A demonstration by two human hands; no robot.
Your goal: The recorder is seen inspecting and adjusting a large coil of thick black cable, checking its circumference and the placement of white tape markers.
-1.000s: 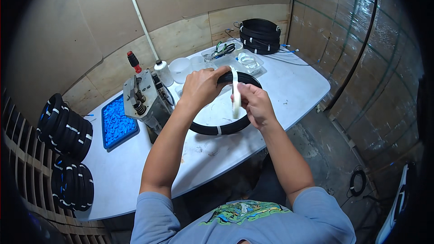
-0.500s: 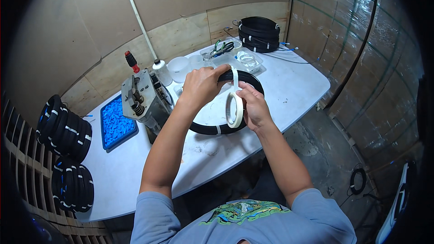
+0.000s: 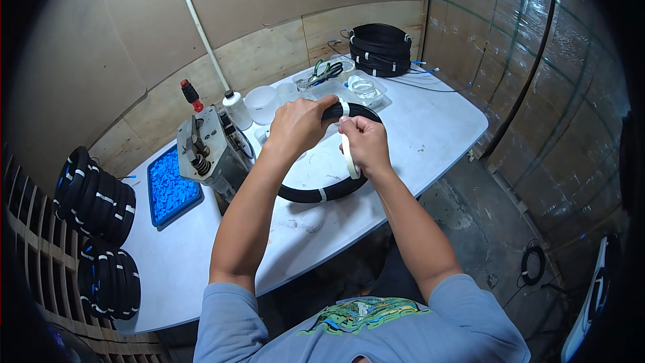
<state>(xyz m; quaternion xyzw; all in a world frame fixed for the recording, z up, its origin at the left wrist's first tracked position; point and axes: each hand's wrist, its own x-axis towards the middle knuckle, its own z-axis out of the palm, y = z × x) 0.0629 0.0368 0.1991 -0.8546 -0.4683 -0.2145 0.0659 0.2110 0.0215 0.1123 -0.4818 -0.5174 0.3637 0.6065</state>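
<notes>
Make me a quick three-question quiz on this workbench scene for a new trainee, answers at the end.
1. Multiple choice: what is the right hand holding? a) pliers b) a roll of pale tape c) a white bottle
2. True or false: the blue tray sits to the left of the metal machine.
3. Fill in the blank, near or far: the left hand holds the ____ side of the black coil.

Key: 1 b; 2 true; 3 far.
</notes>
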